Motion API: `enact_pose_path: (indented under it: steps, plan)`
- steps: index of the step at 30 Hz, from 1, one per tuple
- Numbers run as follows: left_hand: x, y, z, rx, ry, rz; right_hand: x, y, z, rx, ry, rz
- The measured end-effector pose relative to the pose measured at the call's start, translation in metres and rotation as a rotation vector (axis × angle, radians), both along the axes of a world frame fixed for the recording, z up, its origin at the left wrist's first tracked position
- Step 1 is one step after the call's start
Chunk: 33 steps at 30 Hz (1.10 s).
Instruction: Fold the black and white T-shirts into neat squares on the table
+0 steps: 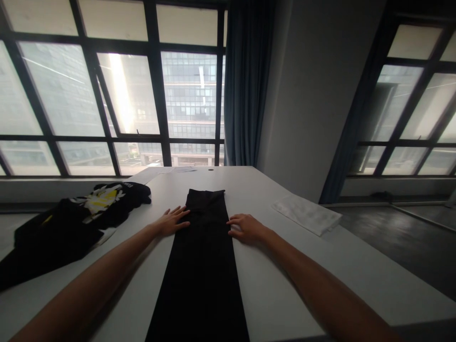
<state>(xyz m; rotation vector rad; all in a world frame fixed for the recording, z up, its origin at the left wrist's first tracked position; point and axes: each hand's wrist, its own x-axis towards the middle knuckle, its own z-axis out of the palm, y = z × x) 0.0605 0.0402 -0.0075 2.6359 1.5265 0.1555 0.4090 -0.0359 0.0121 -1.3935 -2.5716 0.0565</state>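
Note:
A long black garment (pixel 204 266), which looks like trousers folded lengthwise, lies flat on the white table (pixel 278 275). Its far end forms a straight edge, and its near end runs out of view at the bottom. My left hand (pixel 173 221) rests at the garment's left edge, fingers spread and fingertips on the cloth. At the right edge is my right hand (pixel 247 229), palm down with its fingers a little bent and apart, fingertips touching the cloth's border. Neither hand grips anything that I can see.
A heap of black clothing (pixel 71 221) with a white and yellow print lies on the table's left side. Toward the right edge is a folded white cloth (pixel 308 214). Thin white sheets (pixel 178 169) lie at the far end, before windows and a blue curtain (pixel 245 90).

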Motion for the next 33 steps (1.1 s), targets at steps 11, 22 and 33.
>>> enact_pose_path:
  steps: [11,22,33]
  plan:
    - [0.03,-0.034,-0.015,-0.079,-0.004,0.018,-0.021,0.014,-0.023,-0.132,0.042,-0.032]
    - [0.053,-0.02,0.003,0.062,-0.021,0.245,-0.073,0.031,-0.002,-0.093,0.004,-0.188]
    - [0.055,0.0,-0.017,0.023,0.0,0.229,-0.09,0.049,-0.022,-0.211,-0.044,-0.277]
